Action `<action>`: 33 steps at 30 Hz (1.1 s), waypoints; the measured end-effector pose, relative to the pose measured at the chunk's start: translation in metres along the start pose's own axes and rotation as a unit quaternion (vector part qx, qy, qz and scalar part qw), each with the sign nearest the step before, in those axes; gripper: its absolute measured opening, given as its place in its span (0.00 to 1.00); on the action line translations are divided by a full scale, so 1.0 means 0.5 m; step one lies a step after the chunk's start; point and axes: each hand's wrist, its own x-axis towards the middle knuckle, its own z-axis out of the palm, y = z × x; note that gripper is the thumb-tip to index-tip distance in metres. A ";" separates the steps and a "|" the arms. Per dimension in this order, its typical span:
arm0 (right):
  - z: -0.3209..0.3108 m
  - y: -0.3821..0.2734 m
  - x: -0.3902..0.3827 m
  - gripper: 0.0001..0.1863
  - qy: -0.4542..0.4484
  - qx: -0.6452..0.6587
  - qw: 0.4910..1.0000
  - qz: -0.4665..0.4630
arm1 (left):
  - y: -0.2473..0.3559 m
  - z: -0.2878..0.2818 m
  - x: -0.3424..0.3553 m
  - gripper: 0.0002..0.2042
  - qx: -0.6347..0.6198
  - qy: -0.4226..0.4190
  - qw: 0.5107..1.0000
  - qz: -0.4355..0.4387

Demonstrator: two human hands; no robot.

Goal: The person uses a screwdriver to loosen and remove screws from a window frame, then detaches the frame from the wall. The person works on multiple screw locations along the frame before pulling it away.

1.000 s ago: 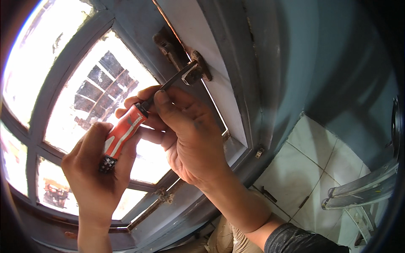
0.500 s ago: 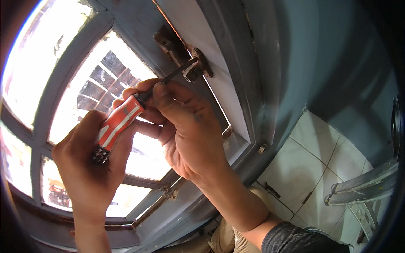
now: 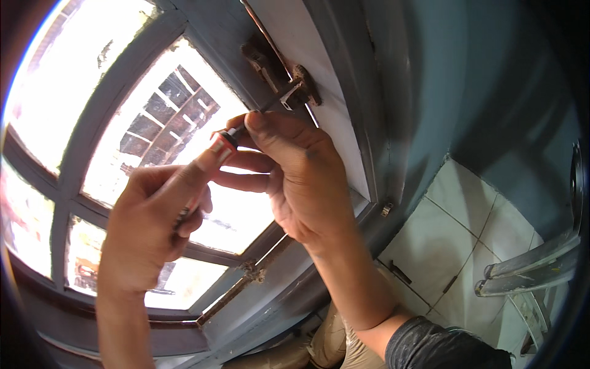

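At the grey window (image 3: 117, 101), tiled floor (image 3: 458, 209) below, both hands (image 3: 144, 224) (image 3: 310, 175) grip a screwdriver (image 3: 224, 146).

The screwdriver handle (image 3: 222, 149) is red with white on it, and its collar (image 3: 230, 137) is black. The latch (image 3: 310, 85) is rusty brown. The window frame (image 3: 115, 98) is blue-grey, and the wall (image 3: 473, 86) is dark blue-green. The floor tiles (image 3: 458, 197) are whitish with dark lines between them. The sleeve (image 3: 430, 344) is blackish, the trousers (image 3: 329, 341) are tan, and the ladder (image 3: 531, 270) is grey.

Left hand (image 3: 150, 215) curled tight, right hand (image 3: 310, 178) higher, thumb (image 3: 265, 136) seemingly against half-hidden fingers (image 3: 290, 125).
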 end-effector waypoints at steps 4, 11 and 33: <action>-0.027 -0.012 0.001 0.15 -0.029 -0.037 0.999 -0.009 | -0.080 0.047 0.023 0.13 0.170 0.145 0.930 0.293; -0.012 0.023 -0.052 0.17 -0.056 -0.249 0.965 -0.054 | -0.164 0.111 0.006 0.15 -0.009 0.104 0.974 0.200; -0.010 0.007 -0.109 0.19 -0.012 -0.268 0.952 0.146 | -0.428 0.134 -0.031 0.20 0.116 0.380 0.847 0.354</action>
